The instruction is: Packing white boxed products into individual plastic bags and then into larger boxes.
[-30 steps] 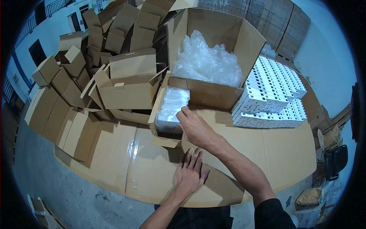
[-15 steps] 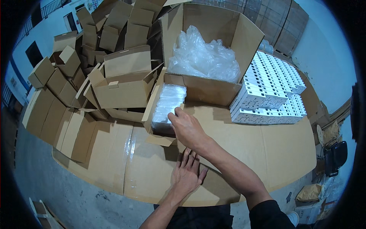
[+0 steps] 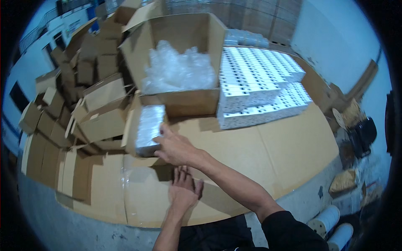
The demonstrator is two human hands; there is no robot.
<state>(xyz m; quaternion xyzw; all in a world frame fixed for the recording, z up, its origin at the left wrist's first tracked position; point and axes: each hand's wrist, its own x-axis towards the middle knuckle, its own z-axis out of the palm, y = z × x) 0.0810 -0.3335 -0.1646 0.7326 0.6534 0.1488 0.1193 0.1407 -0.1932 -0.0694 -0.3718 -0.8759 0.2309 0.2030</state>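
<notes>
A narrow open carton (image 3: 130,125) holds a row of items in clear plastic wrap (image 3: 149,129). At its right near side is my right hand (image 3: 175,147), thumb and fingertips apart and bent against the wrapped items; nothing shows lifted between them. The undersides of its fingers are hidden. My left hand (image 3: 183,190) lies palm down on the cardboard-covered table (image 3: 230,167), just in front of the carton, fingers stretched out, holding nothing.
Behind stands a large open carton (image 3: 190,100) filled with crumpled clear plastic bags (image 3: 180,69). Stacked white boxes (image 3: 251,100) sit at the right. Many opened brown cartons (image 3: 102,121) pile up on the left. A black chair (image 3: 362,136) stands beyond the table's right edge.
The view has swung to the right, so everything sits further left. My right hand stays at the carton, its fingers spread slightly more over the wrapped items. My left hand rests as before.
</notes>
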